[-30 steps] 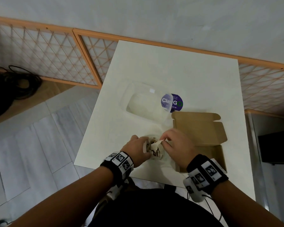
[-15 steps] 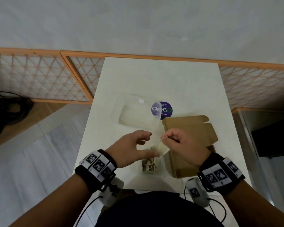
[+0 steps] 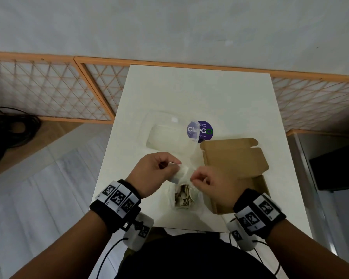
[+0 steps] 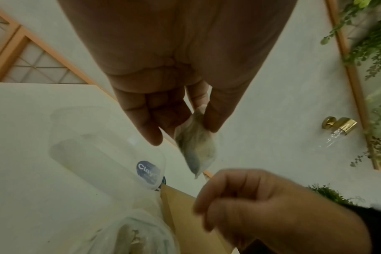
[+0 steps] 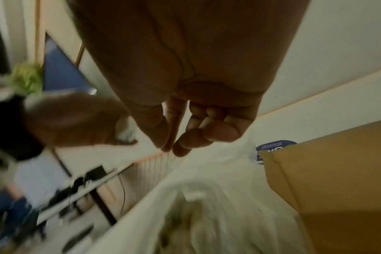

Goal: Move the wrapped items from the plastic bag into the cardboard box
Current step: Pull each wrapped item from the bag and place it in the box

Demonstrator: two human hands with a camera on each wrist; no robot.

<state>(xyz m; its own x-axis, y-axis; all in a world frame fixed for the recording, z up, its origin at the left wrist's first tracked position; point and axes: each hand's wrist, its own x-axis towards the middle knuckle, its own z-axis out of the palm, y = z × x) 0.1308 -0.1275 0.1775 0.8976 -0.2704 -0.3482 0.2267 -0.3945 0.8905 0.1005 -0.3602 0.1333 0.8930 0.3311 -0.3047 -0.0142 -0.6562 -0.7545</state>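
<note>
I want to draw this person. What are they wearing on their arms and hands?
The hands are bare: left hand, right hand. Each wrist has a black band carrying white squares with black blocky patterns. Under each wrist hangs a small white camera box trailing a thin black cable. No sleeves show.

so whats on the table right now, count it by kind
Cardboard box: 1, open
Clear plastic container: 1
Round purple sticker: 1
Plastic bag of wrapped items, count inside unclear: 1
Wrapped item pinched by the left hand, above the table: 1
Total: 5
The right hand pinches the bag's rim.
</note>
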